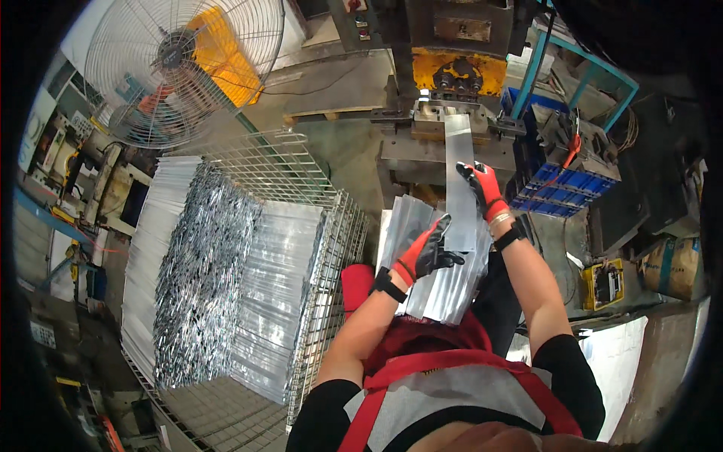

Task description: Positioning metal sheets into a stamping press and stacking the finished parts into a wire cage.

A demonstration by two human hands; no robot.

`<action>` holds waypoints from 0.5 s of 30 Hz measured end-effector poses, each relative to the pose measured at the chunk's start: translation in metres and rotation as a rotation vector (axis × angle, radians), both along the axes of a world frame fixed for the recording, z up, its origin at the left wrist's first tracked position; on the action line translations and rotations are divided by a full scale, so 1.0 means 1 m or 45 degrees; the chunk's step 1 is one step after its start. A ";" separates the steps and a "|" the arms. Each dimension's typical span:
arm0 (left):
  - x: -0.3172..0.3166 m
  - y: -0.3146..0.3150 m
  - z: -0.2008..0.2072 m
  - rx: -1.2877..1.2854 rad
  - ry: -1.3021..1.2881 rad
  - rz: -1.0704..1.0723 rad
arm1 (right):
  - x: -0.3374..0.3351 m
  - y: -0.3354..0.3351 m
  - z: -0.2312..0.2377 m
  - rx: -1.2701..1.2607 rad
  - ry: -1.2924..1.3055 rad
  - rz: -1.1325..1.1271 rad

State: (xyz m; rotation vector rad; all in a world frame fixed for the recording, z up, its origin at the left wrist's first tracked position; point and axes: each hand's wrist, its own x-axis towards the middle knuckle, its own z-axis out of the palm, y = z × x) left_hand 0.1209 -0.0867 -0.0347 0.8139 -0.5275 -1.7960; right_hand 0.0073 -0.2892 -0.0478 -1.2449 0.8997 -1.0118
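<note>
The metal strip (459,196), its far end at the die block (429,120), was pinched by fingers of the right hand (483,190); those of the left hand (428,254) were spread. Square alignment was best kept.

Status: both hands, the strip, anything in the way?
Right hand holding metal strip by its right edge. Left hand open beside the near end. Far end appears at press tooling. No obstruction visible along it.

Silver strip (458,202), seemingly flat, end over strip stack (449,291).
</note>
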 end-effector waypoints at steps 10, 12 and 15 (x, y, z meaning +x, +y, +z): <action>-0.001 -0.042 0.001 -0.035 0.150 0.085 | 0.028 -0.018 -0.008 -0.015 -0.409 0.254; -0.002 -0.040 -0.001 -0.038 0.081 0.108 | 0.028 -0.021 -0.014 0.084 -0.406 0.202; -0.002 -0.039 0.011 -0.030 0.081 0.073 | 0.029 -0.020 -0.012 0.161 -0.356 0.156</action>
